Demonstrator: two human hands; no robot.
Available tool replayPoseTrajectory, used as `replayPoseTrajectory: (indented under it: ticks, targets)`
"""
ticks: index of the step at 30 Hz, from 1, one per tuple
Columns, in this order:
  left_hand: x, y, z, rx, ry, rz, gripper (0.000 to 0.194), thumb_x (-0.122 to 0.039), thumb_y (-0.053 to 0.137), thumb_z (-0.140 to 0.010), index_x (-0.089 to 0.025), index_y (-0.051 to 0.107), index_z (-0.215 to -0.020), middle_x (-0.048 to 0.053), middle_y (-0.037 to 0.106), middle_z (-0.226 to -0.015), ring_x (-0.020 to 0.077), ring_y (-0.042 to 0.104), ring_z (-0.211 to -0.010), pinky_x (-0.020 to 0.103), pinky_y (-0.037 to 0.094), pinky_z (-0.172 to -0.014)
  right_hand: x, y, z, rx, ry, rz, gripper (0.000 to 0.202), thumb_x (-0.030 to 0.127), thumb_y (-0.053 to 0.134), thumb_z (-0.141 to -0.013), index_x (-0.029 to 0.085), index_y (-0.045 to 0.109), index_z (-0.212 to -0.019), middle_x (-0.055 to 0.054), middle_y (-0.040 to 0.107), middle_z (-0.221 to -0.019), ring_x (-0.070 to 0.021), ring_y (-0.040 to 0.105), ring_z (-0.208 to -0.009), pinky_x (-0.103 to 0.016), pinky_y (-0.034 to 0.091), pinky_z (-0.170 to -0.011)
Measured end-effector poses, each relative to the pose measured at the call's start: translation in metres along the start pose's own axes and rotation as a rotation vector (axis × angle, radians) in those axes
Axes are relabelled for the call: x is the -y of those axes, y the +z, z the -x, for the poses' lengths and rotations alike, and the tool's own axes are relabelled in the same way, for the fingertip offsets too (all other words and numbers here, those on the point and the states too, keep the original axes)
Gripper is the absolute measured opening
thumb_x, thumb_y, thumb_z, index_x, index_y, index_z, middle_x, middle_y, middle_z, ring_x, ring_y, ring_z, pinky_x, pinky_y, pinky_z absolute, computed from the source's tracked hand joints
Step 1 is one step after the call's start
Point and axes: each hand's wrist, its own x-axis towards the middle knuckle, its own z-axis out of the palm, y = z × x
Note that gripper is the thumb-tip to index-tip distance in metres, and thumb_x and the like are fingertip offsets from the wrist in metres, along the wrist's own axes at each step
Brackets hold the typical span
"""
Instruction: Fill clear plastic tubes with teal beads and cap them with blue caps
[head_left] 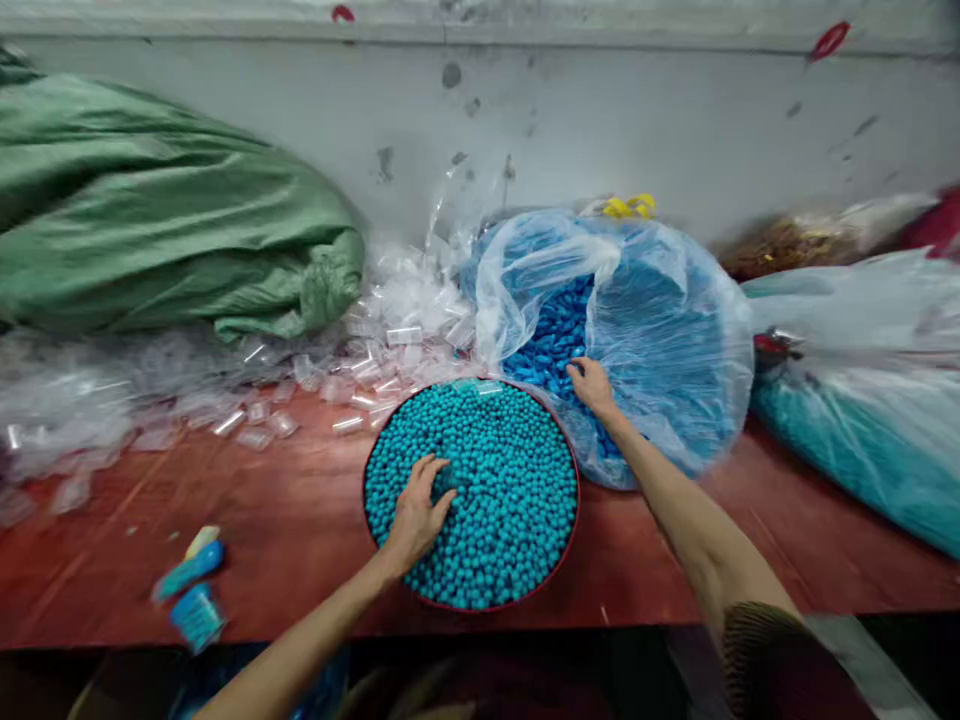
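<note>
A round red-rimmed tub [576, 520] full of small teal beads [499, 490] stands at the table's front middle. Over its left side is my left hand [416, 508], thumb and fingers curved around what looks like a see-through plastic tube [445, 480], blurred against the beads. To the right, my right hand [592, 385] reaches into the mouth of a clear plastic bag [667, 300]. Its fingers are bent and slightly apart, tips at the small blue plastic pieces [551, 335] inside; I see none gripped.
Many clear plastic tubes [405, 336] lie heaped behind and left of the tub. A large green sack [165, 220] rests at the back left. Teal-filled bags [862, 440] stand at right. Small blue items [196, 615] lie front left, before a wall [300, 100].
</note>
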Motion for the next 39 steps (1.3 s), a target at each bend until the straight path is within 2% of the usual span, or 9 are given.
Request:
replayPoseTrajectory:
  ticks: [5,9,13,17,21,25,28,35,39]
  targets:
    - [0.002,0.004,0.002,-0.028,0.0,-0.013,0.027,-0.023,0.055,-0.083,-0.02,0.056,-0.11,0.011,0.051,-0.126,0.0255,0.053,-0.117,0.045,0.046,-0.099,0.007,0.012,-0.034,-0.004,0.014,-0.047,0.037,0.035,0.053,-0.078,0.011,0.064,-0.103,-0.018,0.062,-0.115,-0.029,0.051,-0.113,-0.043,0.035,-0.1]
    - [-0.004,0.002,0.001,-0.003,-0.021,-0.023,0.03,-0.022,0.058,-0.081,-0.02,0.055,-0.111,0.011,0.05,-0.126,0.0246,0.053,-0.118,0.043,0.045,-0.1,0.009,0.028,-0.034,0.059,0.071,-0.149,0.039,0.042,0.058,-0.074,0.014,0.065,-0.1,-0.016,0.06,-0.116,-0.0296,0.05,-0.112,-0.044,0.036,-0.098]
    - [-0.01,0.001,0.0,-0.011,-0.036,-0.022,0.027,-0.022,0.062,-0.08,-0.019,0.056,-0.106,0.01,0.051,-0.123,0.0242,0.052,-0.116,0.042,0.044,-0.099,0.013,0.027,-0.024,0.207,0.128,-0.32,0.038,0.047,0.055,-0.074,0.016,0.065,-0.093,-0.008,0.066,-0.097,-0.022,0.06,-0.087,-0.034,0.048,-0.074]
    - [-0.014,-0.002,0.001,-0.043,0.0,-0.094,0.017,-0.022,0.062,-0.08,-0.019,0.06,-0.096,0.009,0.055,-0.11,0.0238,0.053,-0.105,0.041,0.046,-0.092,0.028,0.014,-0.008,0.32,0.146,-0.478,0.042,0.052,0.056,-0.071,0.016,0.064,-0.092,-0.006,0.068,-0.088,-0.0152,0.059,-0.063,-0.025,0.042,-0.05]
    - [-0.016,-0.005,0.0,-0.009,0.029,-0.139,0.015,-0.023,0.062,-0.08,-0.021,0.06,-0.094,0.004,0.059,-0.091,0.021,0.054,-0.089,0.037,0.046,-0.082,0.051,0.006,0.013,0.356,0.071,-0.577,0.042,0.052,0.061,-0.065,0.017,0.065,-0.088,-0.003,0.067,-0.079,-0.0117,0.055,-0.058,-0.022,0.042,-0.047]
    - [-0.018,-0.005,-0.003,0.01,0.05,-0.114,0.01,-0.021,0.063,-0.08,-0.02,0.059,-0.089,0.003,0.061,-0.087,0.02,0.055,-0.085,0.035,0.045,-0.079,0.076,0.004,0.039,0.421,-0.08,-0.564,0.032,0.043,0.065,-0.064,0.018,0.068,-0.084,0.001,0.063,-0.07,-0.0096,0.052,-0.055,-0.02,0.043,-0.047]
    - [-0.017,-0.004,-0.003,-0.001,0.042,-0.08,0.008,-0.019,0.062,-0.079,-0.02,0.059,-0.086,0.002,0.061,-0.085,0.0192,0.055,-0.084,0.034,0.045,-0.079,0.088,-0.001,0.056,0.506,-0.108,-0.492,0.029,0.039,0.062,-0.068,0.019,0.07,-0.088,0.001,0.062,-0.065,-0.0121,0.055,-0.056,-0.021,0.046,-0.045]
    - [-0.014,0.0,-0.003,0.025,0.045,-0.035,0.013,-0.018,0.061,-0.079,-0.019,0.056,-0.091,0.003,0.061,-0.088,0.0186,0.056,-0.086,0.032,0.046,-0.079,0.091,-0.017,0.062,0.293,-0.071,-0.423,0.038,0.037,0.051,-0.076,0.016,0.067,-0.103,-0.005,0.067,-0.075,-0.0201,0.065,-0.07,-0.029,0.053,-0.049]
    - [-0.014,0.0,-0.004,0.045,0.014,-0.019,0.013,-0.019,0.062,-0.079,-0.019,0.057,-0.091,0.002,0.062,-0.087,0.0187,0.056,-0.084,0.033,0.046,-0.078,0.099,0.001,0.045,0.19,-0.314,-0.169,0.032,0.027,0.049,-0.079,0.018,0.068,-0.102,-0.007,0.07,-0.093,-0.0231,0.065,-0.089,-0.04,0.054,-0.079]
